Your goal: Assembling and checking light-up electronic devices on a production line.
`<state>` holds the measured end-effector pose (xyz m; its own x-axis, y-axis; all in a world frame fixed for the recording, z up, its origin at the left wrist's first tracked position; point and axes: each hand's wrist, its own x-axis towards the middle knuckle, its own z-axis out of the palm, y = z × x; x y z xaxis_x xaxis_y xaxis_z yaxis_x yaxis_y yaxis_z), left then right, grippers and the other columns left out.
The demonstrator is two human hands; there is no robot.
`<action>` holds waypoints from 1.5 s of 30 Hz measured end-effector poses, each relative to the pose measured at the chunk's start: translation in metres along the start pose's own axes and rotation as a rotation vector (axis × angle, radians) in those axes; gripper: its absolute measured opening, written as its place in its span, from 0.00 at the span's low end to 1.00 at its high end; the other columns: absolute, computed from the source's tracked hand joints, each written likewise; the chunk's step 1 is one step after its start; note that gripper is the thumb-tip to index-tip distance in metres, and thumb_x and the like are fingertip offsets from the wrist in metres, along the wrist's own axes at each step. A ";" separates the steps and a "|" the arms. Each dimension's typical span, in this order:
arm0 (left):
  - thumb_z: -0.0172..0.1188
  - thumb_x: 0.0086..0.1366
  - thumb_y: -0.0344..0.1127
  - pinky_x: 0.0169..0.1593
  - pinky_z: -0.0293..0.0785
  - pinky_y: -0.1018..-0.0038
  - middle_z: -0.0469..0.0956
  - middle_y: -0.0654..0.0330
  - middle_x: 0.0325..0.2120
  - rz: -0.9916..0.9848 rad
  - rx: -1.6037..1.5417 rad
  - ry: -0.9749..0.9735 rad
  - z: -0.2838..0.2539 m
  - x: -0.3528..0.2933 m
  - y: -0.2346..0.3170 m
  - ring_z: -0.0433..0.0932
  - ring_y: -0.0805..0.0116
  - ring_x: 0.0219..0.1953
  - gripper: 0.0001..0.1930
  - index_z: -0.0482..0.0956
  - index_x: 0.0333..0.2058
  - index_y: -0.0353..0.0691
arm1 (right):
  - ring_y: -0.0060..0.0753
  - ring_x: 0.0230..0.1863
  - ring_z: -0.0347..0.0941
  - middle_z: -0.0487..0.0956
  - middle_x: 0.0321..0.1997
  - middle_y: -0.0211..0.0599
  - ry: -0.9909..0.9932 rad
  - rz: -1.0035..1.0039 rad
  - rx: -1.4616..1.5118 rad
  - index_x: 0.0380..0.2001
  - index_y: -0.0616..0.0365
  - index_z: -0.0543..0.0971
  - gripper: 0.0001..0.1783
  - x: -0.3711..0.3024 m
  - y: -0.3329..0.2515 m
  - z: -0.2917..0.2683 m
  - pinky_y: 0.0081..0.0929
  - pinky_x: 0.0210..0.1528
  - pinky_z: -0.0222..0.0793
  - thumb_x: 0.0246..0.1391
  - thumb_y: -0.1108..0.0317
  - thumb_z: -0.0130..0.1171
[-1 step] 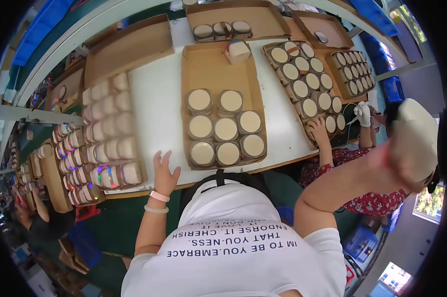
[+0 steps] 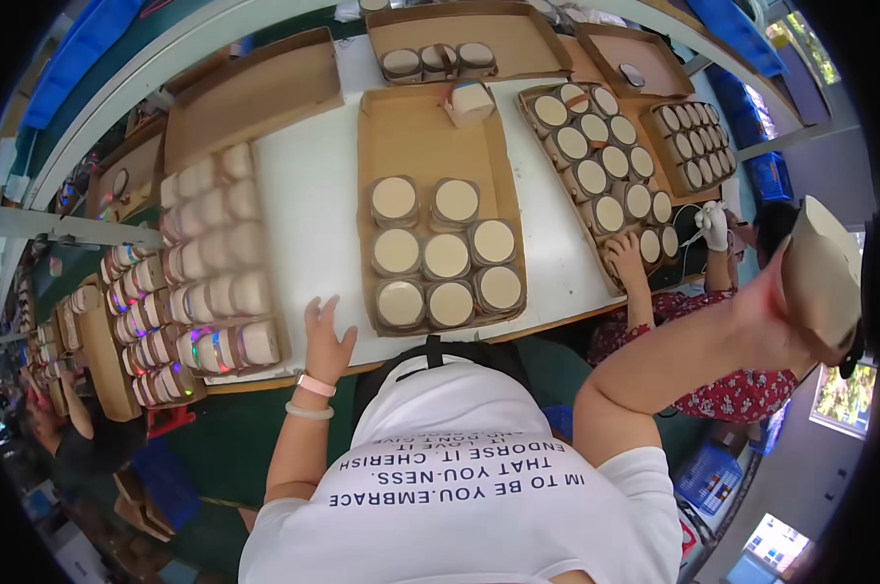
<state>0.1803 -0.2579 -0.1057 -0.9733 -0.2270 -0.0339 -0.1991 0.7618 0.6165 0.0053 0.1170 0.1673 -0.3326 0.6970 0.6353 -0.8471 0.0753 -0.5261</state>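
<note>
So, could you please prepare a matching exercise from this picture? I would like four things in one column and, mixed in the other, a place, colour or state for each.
Things
1. Person's left hand
2. Middle tray
3. Small box
4. Basket

Places, colours, states
A. in the far right corner of the cardboard tray
B. blue, low at the right of the picture
C. fingers apart, with a pink band at the wrist
D. brown, holding eight pale round-topped containers

Pairs: 1-C; 2-D; 3-A; 4-B
</note>
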 end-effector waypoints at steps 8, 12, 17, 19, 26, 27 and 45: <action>0.60 0.50 0.33 0.58 0.59 0.59 0.65 0.44 0.50 0.113 -0.943 -0.215 0.065 0.101 0.047 0.62 0.43 0.54 0.26 0.67 0.49 0.35 | 0.42 0.60 0.53 0.56 0.57 0.45 -1.634 0.642 -0.043 0.60 0.54 0.54 0.57 -0.196 0.042 0.020 0.30 0.60 0.51 0.18 0.68 0.70; 0.61 0.49 0.35 0.58 0.59 0.60 0.62 0.45 0.53 0.586 -0.318 -0.083 0.097 0.177 0.064 0.60 0.44 0.56 0.28 0.67 0.51 0.38 | 0.39 0.61 0.55 0.59 0.57 0.41 -1.182 1.424 -0.150 0.62 0.55 0.50 0.59 -0.216 0.069 -0.023 0.31 0.62 0.50 0.18 0.74 0.65; 0.66 0.46 0.46 0.59 0.52 0.47 0.55 0.53 0.60 0.451 0.110 -0.370 0.120 0.232 0.088 0.54 0.50 0.61 0.43 0.56 0.60 0.44 | 0.36 0.59 0.57 0.61 0.55 0.40 -0.919 1.364 -0.379 0.62 0.57 0.50 0.58 -0.207 0.162 -0.056 0.32 0.60 0.55 0.20 0.76 0.64; 0.69 0.42 0.47 0.58 0.49 0.42 0.54 0.55 0.60 0.468 0.220 -0.466 0.124 0.241 0.090 0.52 0.51 0.62 0.46 0.56 0.60 0.45 | 0.37 0.60 0.56 0.60 0.56 0.41 -0.847 1.349 -0.460 0.62 0.56 0.50 0.57 -0.211 0.207 -0.070 0.33 0.60 0.55 0.21 0.76 0.64; 0.70 0.40 0.47 0.61 0.42 0.42 0.59 0.60 0.57 0.408 0.414 -0.441 0.100 0.234 0.083 0.56 0.58 0.61 0.46 0.58 0.59 0.48 | 0.53 0.58 0.56 0.59 0.56 0.51 -1.168 0.570 -1.144 0.57 0.54 0.59 0.50 -0.225 0.260 -0.037 0.40 0.58 0.56 0.22 0.69 0.67; 0.70 0.40 0.47 0.61 0.42 0.42 0.59 0.60 0.57 0.407 0.432 -0.440 0.097 0.240 0.084 0.56 0.58 0.61 0.46 0.58 0.59 0.48 | 0.54 0.58 0.55 0.59 0.55 0.52 -1.309 0.517 -1.197 0.57 0.55 0.58 0.49 -0.227 0.262 -0.037 0.42 0.58 0.56 0.24 0.69 0.67; 0.73 0.35 0.35 0.55 0.65 0.64 0.67 0.46 0.48 0.063 -0.039 -0.005 0.168 0.432 0.148 0.65 0.50 0.53 0.48 0.56 0.56 0.33 | 0.44 0.60 0.55 0.61 0.56 0.44 -2.060 0.068 -1.101 0.57 0.44 0.63 0.37 -0.232 0.230 -0.081 0.51 0.55 0.53 0.39 0.68 0.59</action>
<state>-0.2888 -0.1412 -0.1613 -0.9843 -0.1764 0.0026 -0.1327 0.7503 0.6477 -0.0786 0.0306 -0.1471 -0.7618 -0.6029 -0.2369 -0.5955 0.7958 -0.1105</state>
